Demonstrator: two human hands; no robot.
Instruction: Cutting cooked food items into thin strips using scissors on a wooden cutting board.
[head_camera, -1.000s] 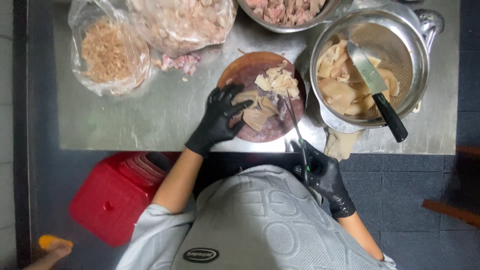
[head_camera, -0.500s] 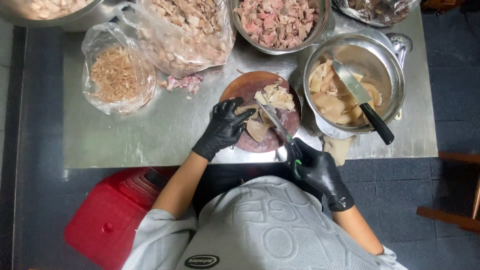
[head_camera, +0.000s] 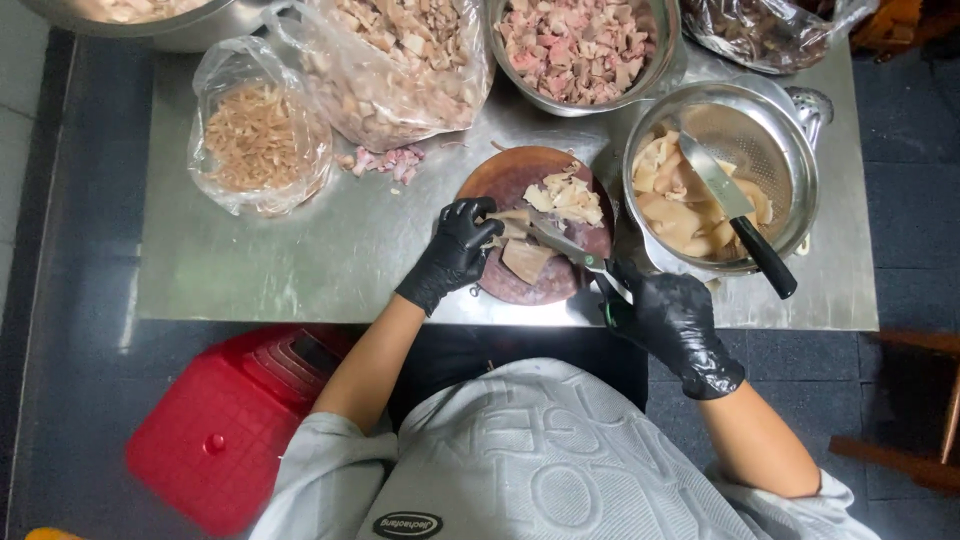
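left hand (head_camera: 452, 255): black glove, fingers bent and pressing on a pale meat piece (head_camera: 524, 258) at the left side of the cutting board (head_camera: 510, 180); not closed around it, just holding it down
right hand (head_camera: 672, 318): black glove, closed around the handle of a knife (head_camera: 572, 250), at approx 5 o'clock from the board, over the desk front edge
knife: thin blade goes toward 10 o'clock from the right hand, lies across the meat piece, tip near the left hand's fingers
cutting board: round, dark brown wood, in the middle of the desk near the front edge; small heap of cut pale slices (head_camera: 568, 198) on its 1 o'clock part
desk (head_camera: 300, 260): steel top, shiny, w/ some pink scraps (head_camera: 385, 160) at 10 o'clock from the board
colander (head_camera: 790, 170): metal, at 3 o'clock from the board, just beside it; holds pale flat meat pieces and a second knife (head_camera: 738, 215) w/ black handle sticking out toward 5 o'clock
steel bowl (head_camera: 582, 50): at 12 o'clock from the board, full of pinkish diced meat
big plastic bag (head_camera: 395, 65): at 11 o'clock, cut pale brown pieces inside
small plastic bag (head_camera: 258, 140): at 9-10 o'clock, well apart from the board, thin brownish strips inside
red stool (head_camera: 235, 430): on the floor, at 7 o'clock, beside the person's left arm
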